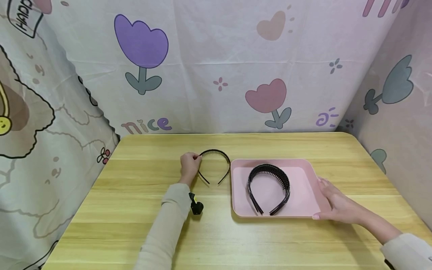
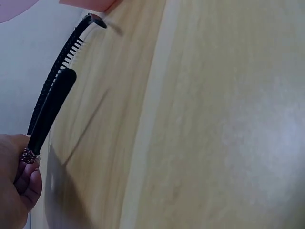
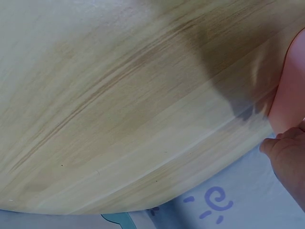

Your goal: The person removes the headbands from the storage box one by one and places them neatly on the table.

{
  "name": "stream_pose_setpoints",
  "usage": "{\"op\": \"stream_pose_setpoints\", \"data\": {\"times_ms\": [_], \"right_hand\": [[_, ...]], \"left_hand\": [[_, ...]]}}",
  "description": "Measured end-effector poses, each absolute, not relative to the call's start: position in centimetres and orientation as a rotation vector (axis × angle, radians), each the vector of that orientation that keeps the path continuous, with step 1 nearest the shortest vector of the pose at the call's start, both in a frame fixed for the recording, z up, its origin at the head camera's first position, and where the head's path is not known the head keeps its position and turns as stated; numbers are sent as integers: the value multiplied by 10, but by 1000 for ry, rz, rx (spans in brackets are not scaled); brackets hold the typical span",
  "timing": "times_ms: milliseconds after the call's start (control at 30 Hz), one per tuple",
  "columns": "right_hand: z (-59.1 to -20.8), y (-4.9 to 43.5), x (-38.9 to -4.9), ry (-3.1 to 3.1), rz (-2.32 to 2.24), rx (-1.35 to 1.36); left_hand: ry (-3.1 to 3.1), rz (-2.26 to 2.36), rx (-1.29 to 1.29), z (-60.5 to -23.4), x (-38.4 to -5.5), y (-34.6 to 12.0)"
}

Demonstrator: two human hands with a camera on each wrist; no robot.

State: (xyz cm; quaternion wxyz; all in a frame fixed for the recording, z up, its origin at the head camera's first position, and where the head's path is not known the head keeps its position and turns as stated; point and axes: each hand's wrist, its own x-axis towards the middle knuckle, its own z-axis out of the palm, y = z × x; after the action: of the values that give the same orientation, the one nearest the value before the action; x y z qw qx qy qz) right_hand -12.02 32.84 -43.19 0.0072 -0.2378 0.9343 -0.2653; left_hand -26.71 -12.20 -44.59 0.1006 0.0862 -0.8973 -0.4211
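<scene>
i can see a pale beige left sleeve (image 1: 160, 230), creased near its cuff (image 1: 177, 195) below the bare left hand (image 1: 188, 166), with a small rounded black device (image 1: 197, 207) touched with yellow beside it, and a matching right sleeve (image 1: 410, 249), a black bit (image 1: 389, 264) peeking beneath its edge.

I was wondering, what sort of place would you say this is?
Possibly a small filming corner for tabletop work: patterned fabric with tulips and "nice" hangs around a wooden table, which holds a pink tray with black headbands in it.
</scene>
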Motion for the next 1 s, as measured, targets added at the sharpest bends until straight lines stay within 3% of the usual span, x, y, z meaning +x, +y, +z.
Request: {"op": "stream_pose_setpoints", "data": {"times_ms": [1000], "right_hand": [[-432,329,-120,2918,-823,-702]], "left_hand": [[-2647,-1219,336,-454,-267,-116]]}}
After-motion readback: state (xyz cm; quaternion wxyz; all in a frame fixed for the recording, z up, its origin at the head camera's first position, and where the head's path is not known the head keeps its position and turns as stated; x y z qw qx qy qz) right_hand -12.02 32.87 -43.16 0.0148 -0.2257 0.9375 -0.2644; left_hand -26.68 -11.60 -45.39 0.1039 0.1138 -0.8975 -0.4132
